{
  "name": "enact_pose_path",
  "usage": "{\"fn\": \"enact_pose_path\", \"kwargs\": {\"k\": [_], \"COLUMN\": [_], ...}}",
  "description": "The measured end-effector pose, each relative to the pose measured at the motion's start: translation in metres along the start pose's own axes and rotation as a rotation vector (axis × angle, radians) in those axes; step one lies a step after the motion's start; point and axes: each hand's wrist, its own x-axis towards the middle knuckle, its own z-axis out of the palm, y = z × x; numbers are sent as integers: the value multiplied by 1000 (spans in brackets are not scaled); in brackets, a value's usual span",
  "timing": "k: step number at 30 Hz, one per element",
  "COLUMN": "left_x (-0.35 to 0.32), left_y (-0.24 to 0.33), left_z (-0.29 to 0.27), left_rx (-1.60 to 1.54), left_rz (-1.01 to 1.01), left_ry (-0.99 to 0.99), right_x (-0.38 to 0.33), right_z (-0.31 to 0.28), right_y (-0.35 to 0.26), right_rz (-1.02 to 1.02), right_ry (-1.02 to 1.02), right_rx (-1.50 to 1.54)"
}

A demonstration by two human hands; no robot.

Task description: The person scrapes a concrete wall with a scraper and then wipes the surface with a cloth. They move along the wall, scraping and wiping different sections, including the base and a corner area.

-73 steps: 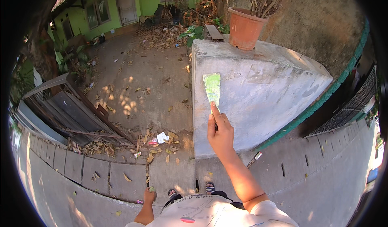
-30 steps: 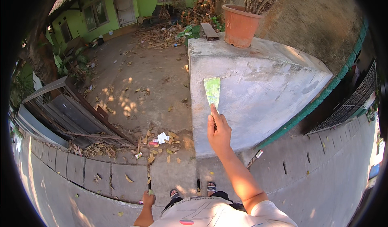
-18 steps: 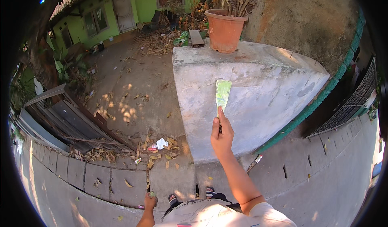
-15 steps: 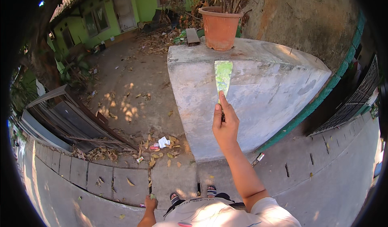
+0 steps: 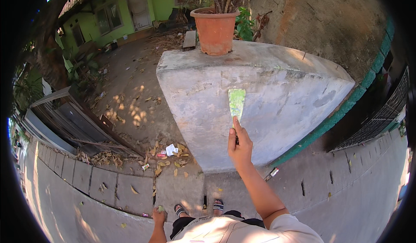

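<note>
A scraper (image 5: 236,102) with a broad blade, covered in green and whitish stains, is before the front face of a low whitewashed wall (image 5: 195,100), with the wide edge of the blade pointing up. The right hand (image 5: 240,147) is closed around its handle, one finger stretched along the neck and the thumb at the side. I cannot tell from this view if the blade touches the wall or stands slightly off it.

Compared with half a second ago, the blade is lower: then it reached up to the top edge of the face, and now it lies below this edge. It is also farther from the left corner of the wall, so a different part of the surface is behind it. For the work, I judge this means that the scraper is moved across the face while the grip stays the same.

The left hand (image 5: 159,217) hangs low, its fingers curled; a small greenish thing (image 5: 160,208) shows at it, but whether the hand really holds it is not clear.

On top of the wall stands an orange flowerpot (image 5: 215,34) with a dry plant, and a short plank (image 5: 190,40) lies beside it, to the left. Farther out, fallen leaves and white paper (image 5: 171,150) lie on the ground, and a dark metal gate (image 5: 80,124) leans at the left.
</note>
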Motion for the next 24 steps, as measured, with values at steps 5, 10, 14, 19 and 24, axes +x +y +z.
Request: {"fn": "enact_pose_path", "kwargs": {"k": [5, 10, 14, 19, 24], "left_x": [-30, -61, -73, -126, -192], "left_y": [15, 0, -33, -84, -157], "left_z": [-2, -11, -1, -2, -2], "left_rx": [-38, -13, -167, -242, -288], "left_rz": [-55, -120, -143, -256, -386], "left_ry": [-15, -37, 28, -30, -68], "right_x": [24, 43, -72, -230, -375], "right_z": [-10, -13, -23, -85, -182], "right_y": [-7, -18, 32, 62, 114], "right_rz": [-46, -114, -47, 512, 736], "right_ry": [9, 10, -358, -741, -894], "right_rx": [-11, -35, -240, -413, -689]}}
